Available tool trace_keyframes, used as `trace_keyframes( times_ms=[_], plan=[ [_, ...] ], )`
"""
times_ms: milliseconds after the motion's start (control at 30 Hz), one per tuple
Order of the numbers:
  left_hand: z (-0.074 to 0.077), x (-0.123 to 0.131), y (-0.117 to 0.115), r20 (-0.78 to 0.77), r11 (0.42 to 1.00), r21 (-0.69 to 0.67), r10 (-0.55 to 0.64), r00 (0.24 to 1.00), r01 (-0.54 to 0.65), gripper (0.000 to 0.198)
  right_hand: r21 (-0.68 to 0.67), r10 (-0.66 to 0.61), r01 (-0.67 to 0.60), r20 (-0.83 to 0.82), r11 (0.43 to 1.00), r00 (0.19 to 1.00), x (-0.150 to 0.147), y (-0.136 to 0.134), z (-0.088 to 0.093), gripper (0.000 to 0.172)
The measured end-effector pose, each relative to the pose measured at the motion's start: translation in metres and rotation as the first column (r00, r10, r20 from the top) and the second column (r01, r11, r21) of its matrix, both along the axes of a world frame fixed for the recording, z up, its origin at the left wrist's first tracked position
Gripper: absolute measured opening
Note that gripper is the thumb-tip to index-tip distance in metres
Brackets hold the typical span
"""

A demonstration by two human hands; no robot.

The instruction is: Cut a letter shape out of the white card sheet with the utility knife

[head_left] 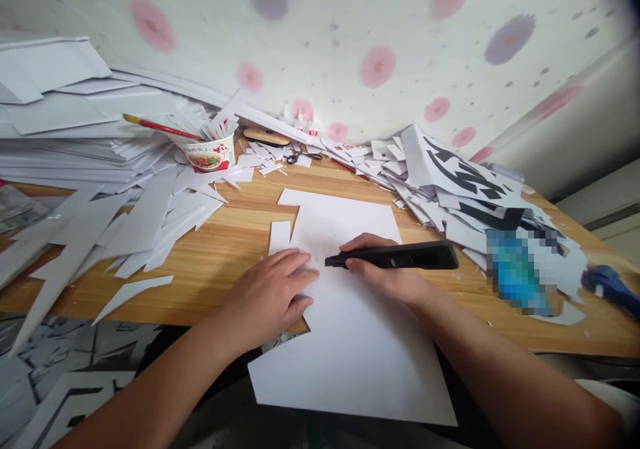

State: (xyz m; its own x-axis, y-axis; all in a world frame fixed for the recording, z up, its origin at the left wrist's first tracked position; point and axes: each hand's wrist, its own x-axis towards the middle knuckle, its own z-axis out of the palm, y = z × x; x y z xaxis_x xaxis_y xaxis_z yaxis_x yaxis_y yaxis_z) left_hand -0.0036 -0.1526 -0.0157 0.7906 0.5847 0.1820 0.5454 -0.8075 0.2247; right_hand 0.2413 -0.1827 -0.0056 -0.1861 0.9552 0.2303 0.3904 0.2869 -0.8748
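Observation:
A large white board [345, 316] with a cut, stepped outline lies in front of me and hangs over the table's near edge. My left hand [277, 289] rests on its left side, fingers stretched out and holding nothing. In my right hand [383, 269] is a black utility knife [405, 256], its tip pointing left toward my left fingers, low over the board. Whether the blade touches the surface I cannot tell. A small white rectangular piece [279, 236] sits beside the board, just beyond my left hand.
White offcuts [150, 216] and stacked boards [55, 116] fill the left side. A paper cup [213, 152] of strips, black scissors [304, 158] and small bottles [300, 121] stand at the back. More scraps [460, 176], a blurred blue thing [517, 269] and a dark blue tool [613, 289] are right.

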Motion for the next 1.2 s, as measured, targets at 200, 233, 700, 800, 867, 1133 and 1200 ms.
trace_keyframes(
  times_ms=[200, 233, 700, 800, 867, 1133, 1200],
  plan=[
    [-0.007, -0.002, 0.005, 0.03, 1.0, 0.024, -0.018, 0.999, 0.018, 0.032, -0.043, 0.031, -0.033, -0.05, 0.999, 0.998, 0.001, 0.0, -0.009, 0.018],
    [-0.008, -0.003, 0.005, 0.036, 0.999, 0.03, -0.02, 0.999, 0.019, 0.032, -0.044, 0.038, -0.041, -0.059, 0.998, 0.998, 0.001, 0.001, -0.009, 0.018],
    [-0.01, -0.003, 0.005, 0.068, 0.998, 0.058, -0.037, 0.997, 0.033, 0.031, -0.057, 0.074, -0.078, -0.062, 0.995, 0.995, 0.003, 0.005, -0.007, 0.017],
    [-0.009, -0.004, 0.004, 0.071, 0.998, 0.055, -0.033, 0.997, 0.029, 0.031, -0.061, 0.071, -0.073, -0.032, 0.995, 0.997, 0.003, 0.005, -0.006, 0.018],
    [-0.009, -0.004, 0.004, 0.067, 0.998, 0.054, -0.031, 0.997, 0.027, 0.031, -0.066, 0.071, -0.071, -0.001, 0.995, 0.997, 0.003, 0.004, -0.003, 0.019],
    [-0.011, -0.002, 0.005, 0.05, 1.0, 0.023, -0.001, 0.999, 0.0, 0.034, -0.033, 0.138, -0.135, 0.118, 0.99, 0.983, 0.001, 0.004, 0.003, 0.02],
    [-0.011, -0.002, 0.006, 0.061, 1.0, -0.002, -0.003, 0.998, 0.003, 0.034, 0.018, 0.161, -0.165, 0.146, 0.986, 0.976, 0.001, 0.005, 0.002, 0.02]
  ],
)
